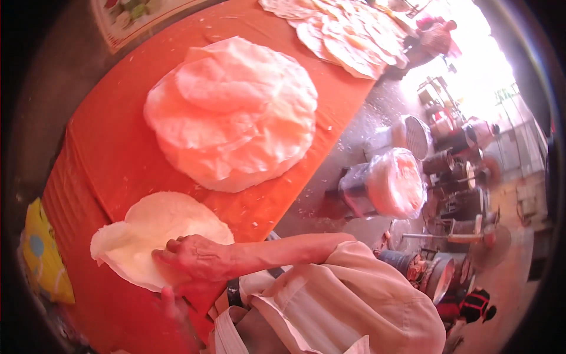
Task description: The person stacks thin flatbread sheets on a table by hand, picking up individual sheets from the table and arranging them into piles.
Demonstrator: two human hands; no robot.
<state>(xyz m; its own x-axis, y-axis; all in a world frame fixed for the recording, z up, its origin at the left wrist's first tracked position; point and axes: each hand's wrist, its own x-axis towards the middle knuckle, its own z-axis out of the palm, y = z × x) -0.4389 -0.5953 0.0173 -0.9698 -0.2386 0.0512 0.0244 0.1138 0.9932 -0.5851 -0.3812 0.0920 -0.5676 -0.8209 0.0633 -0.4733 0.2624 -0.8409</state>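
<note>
A thin, pale round sheet of food, like a papad or flatbread [177, 212], has its left part folded and curled. The bent fingers of my right hand [201, 256] are on its lower part and appear to hold it; the fingertips partly hide its surface. Below, my left hand [174, 309] is blurred, with one raised finger close to the sheet's lower edge; whether it grips anything is unclear. Beyond lies a broad round pile of similar wrinkled, thin sheets [239, 115]. Both lie on a red-orange cloth [110, 146] scattered with small flakes.
More flat sheets [349, 35] are spread at the table's far end. A plastic-wrapped round bundle [398, 183] stands on a stool beside the table. A yellow patterned bag [46, 252] is at the left edge. People [435, 37] and machinery [464, 177] are in the background.
</note>
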